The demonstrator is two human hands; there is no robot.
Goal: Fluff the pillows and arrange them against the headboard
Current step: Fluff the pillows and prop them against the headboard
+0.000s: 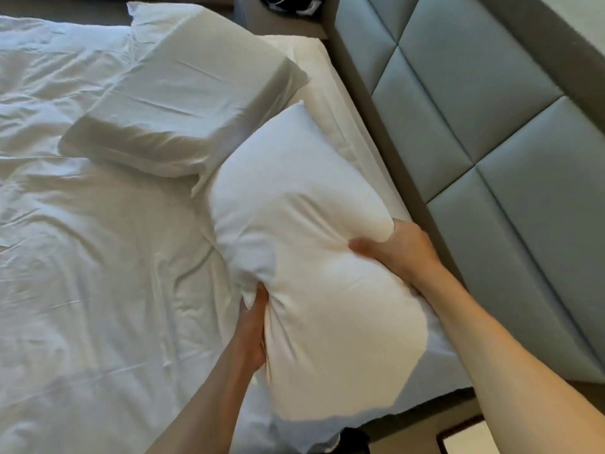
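Note:
A plump white pillow (304, 257) is held between both hands above the bed's near end, beside the headboard. My left hand (252, 326) pinches its left edge, fingers dug into the fabric. My right hand (396, 249) grips its right side, thumb pressed into the top. A second white pillow (183, 93), flatter and rectangular, lies on the bed further away, at an angle, apart from the headboard. The grey padded headboard (491, 109) runs along the right.
A wrinkled white duvet (82, 257) covers the bed to the left. A strip of white sheet (334, 103) shows between the pillows and the headboard. A dark object (288, 3) sits on a ledge past the bed's far end. The floor shows at bottom right.

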